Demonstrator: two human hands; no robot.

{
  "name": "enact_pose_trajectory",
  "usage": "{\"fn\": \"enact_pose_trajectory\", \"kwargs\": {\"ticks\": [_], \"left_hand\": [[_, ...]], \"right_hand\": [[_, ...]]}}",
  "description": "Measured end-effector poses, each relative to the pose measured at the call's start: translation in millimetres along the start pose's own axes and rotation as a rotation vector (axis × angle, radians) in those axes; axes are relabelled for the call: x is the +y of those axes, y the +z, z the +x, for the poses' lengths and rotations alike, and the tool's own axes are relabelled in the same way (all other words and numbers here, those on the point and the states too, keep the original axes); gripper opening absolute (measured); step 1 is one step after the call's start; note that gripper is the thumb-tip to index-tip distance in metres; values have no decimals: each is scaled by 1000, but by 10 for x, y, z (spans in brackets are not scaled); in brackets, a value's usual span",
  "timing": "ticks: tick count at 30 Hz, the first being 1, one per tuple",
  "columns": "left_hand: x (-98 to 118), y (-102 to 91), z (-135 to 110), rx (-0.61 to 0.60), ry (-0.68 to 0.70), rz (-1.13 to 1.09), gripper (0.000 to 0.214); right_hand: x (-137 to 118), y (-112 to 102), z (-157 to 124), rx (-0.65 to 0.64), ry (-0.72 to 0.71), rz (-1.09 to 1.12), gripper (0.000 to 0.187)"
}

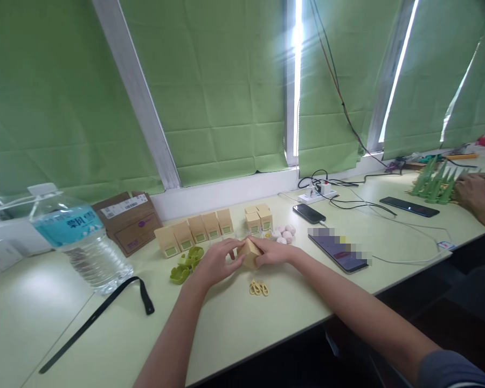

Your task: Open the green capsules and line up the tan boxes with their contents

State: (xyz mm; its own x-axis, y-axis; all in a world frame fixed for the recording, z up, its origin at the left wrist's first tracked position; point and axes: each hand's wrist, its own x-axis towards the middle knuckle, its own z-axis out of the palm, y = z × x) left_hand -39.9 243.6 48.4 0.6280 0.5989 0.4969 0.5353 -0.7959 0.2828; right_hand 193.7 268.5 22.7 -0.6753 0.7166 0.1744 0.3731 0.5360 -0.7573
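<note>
Tan, card-like in colour, a small block [249, 255] sits between the person's two hands near the middle of the tabletop [234, 339]. The left hand [218, 262] grips its left side, thumb in front, and the right hand [275, 251] holds the other side, so the fingers of both are closed on it; whether its base touches the surface I cannot tell. Just in front lie some small yellow loops [258, 288], perhaps scissor-shaped, too small to be sure. Green lobed pieces [186, 265] lie beside the left hand, with a row of slant-topped tan blocks [200, 230] behind them. Beyond the right hand stand a tighter cluster of tan blocks [259, 219] and a few pale pinkish balls [285, 234]. A large phone [339, 249] lies to the right; a water bottle [84, 248] and a black strap [99, 319] are well off to the left.
</note>
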Motion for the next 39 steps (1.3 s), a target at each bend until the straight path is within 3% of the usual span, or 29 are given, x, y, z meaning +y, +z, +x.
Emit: {"fn": "enact_pose_trajectory", "kwargs": {"ticks": [16, 39], "left_hand": [[39, -9, 6, 17, -51, -89, 36], [5, -6, -10, 30, -91, -46, 32]], "right_hand": [[-26, 11, -4, 3, 7, -73, 52], [-64, 1, -13, -12, 27, -73, 49]]}}
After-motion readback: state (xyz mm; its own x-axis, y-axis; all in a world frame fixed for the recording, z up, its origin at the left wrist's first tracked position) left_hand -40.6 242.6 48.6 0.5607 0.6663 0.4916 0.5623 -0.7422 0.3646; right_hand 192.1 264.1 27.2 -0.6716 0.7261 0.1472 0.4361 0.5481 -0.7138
